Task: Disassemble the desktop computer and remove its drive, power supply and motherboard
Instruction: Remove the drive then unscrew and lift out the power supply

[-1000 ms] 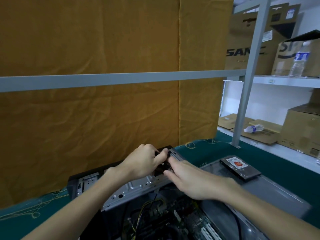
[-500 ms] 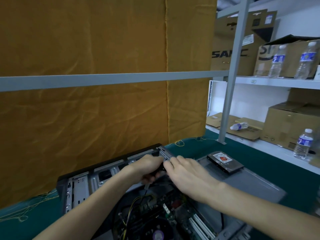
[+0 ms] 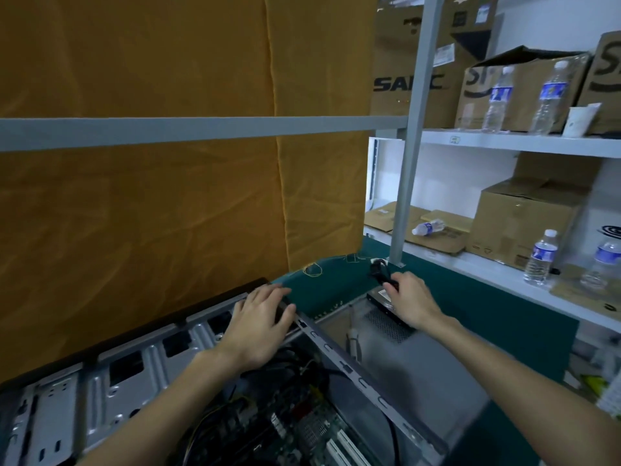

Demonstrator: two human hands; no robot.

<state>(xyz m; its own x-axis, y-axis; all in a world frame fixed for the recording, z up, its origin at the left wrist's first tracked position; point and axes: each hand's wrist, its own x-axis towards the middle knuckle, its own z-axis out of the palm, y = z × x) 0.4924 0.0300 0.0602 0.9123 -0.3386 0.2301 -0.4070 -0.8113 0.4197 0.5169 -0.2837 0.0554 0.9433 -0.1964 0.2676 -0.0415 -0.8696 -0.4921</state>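
Note:
The open desktop case (image 3: pixel 134 364) lies on its side on the green table. Its motherboard (image 3: pixel 302 428) and cables show inside at the bottom. My left hand (image 3: pixel 258 327) rests with spread fingers on the case's far right corner. The removed hard drive (image 3: pixel 378 297) lies on the grey side panel (image 3: pixel 420 364) to the right of the case, partly under my right hand (image 3: pixel 411 301). That hand grips a black cable (image 3: pixel 378 272) with a white plug, held just beyond the drive over the table.
An orange cloth wall with a grey rail stands close behind the case. A grey post (image 3: pixel 408 163) rises at the table's far right corner. White shelves (image 3: pixel 504 142) on the right carry cardboard boxes and water bottles.
Both hands were together at the case's far corner. My right hand has since moved away to the right with a black cable, past the hard drive. My left hand now lies flat on the corner.

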